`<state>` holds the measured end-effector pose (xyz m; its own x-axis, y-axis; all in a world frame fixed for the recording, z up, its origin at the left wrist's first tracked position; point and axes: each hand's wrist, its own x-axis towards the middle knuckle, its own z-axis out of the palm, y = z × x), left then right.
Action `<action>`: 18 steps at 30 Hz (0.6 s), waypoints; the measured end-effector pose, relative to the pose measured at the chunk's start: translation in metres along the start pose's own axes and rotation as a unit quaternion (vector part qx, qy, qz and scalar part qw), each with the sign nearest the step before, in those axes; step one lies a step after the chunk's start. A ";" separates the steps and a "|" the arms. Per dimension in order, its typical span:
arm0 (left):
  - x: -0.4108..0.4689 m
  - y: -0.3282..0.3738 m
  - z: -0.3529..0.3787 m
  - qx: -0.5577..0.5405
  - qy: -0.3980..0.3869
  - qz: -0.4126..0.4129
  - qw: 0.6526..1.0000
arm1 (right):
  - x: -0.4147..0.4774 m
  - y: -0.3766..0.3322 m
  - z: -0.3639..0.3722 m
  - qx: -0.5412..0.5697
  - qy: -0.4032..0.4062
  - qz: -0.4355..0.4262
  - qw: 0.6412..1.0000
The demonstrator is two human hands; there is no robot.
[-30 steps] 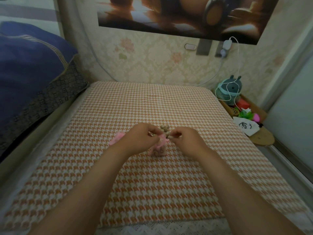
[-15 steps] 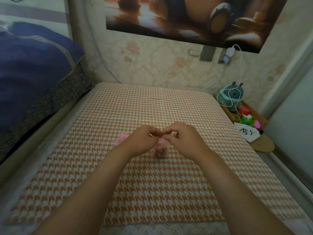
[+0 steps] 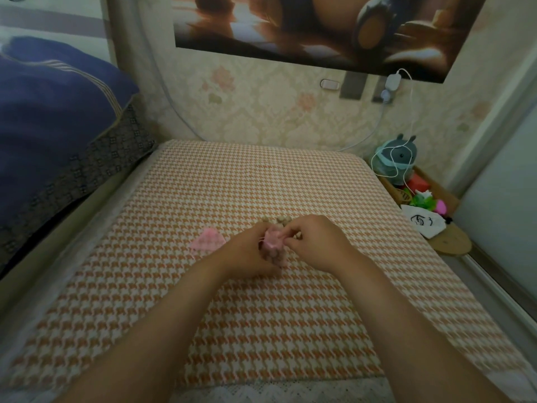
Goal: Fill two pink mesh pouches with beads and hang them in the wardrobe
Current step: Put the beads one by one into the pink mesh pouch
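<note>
A pink mesh pouch [image 3: 273, 247] with brown beads inside stands on the orange houndstooth cushion [image 3: 232, 184]. My left hand [image 3: 247, 251] holds the pouch's left side and my right hand [image 3: 315, 242] pinches its gathered top. A second pink mesh pouch [image 3: 207, 242] lies flat on the cushion just left of my left hand. A few loose tan beads [image 3: 280, 220] lie right behind my hands, partly hidden by my fingers.
A dark blue quilt [image 3: 52, 112] is piled at the left. At the right, a low wooden stand [image 3: 449, 242] carries a grey-green plush toy [image 3: 393, 161], a white cloth bag [image 3: 422, 222] and small colourful items. A white charging cable [image 3: 411, 112] hangs from the wall socket.
My hands have come together over the filled pouch, which now rises between them; my right hand moved in to its top. The view has shifted slightly.
</note>
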<state>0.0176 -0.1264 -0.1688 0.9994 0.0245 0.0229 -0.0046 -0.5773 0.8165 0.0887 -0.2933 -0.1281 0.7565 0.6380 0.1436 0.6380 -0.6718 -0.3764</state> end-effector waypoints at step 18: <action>0.002 0.001 0.001 -0.005 0.050 0.030 0.998 | -0.002 -0.005 0.002 -0.047 0.003 -0.006 0.999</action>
<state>0.0193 -0.1272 -0.1686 0.9891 0.0719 0.1287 -0.0648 -0.5723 0.8175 0.0839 -0.2906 -0.1283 0.7493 0.6445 0.1524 0.6575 -0.6964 -0.2878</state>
